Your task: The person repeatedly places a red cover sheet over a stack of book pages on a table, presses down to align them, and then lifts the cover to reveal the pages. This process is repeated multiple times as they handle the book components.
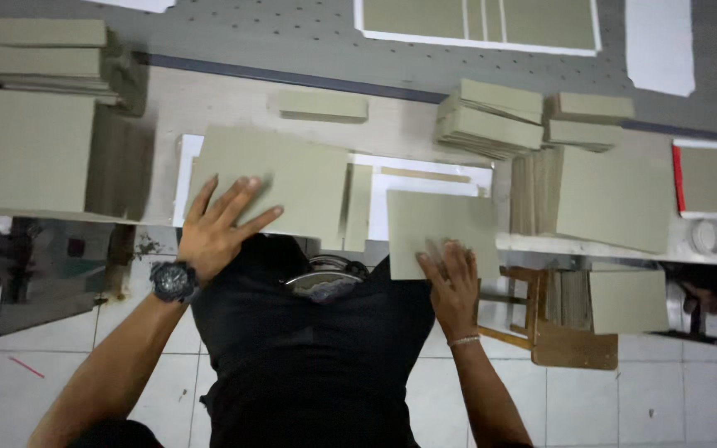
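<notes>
My left hand [213,228], with a black watch on the wrist, lies flat with spread fingers on the near corner of a large grey-green board [292,178]. My right hand [450,278], with a thin bracelet on the wrist, rests its fingertips on the near edge of a smaller grey-green board [441,220]. Both boards lie on a white sheet [425,178] on the table, the right one overhanging the table's near edge. A narrow grey-green strip [358,207] lies between the two boards. Neither hand grips anything.
Stacks of grey-green boards stand at the left [26,149], far left [43,50], middle right [491,116] and right [612,199]. A clear tape roll [709,236] and a red-edged board [715,178] lie far right. A wooden stool [570,344] holds more boards.
</notes>
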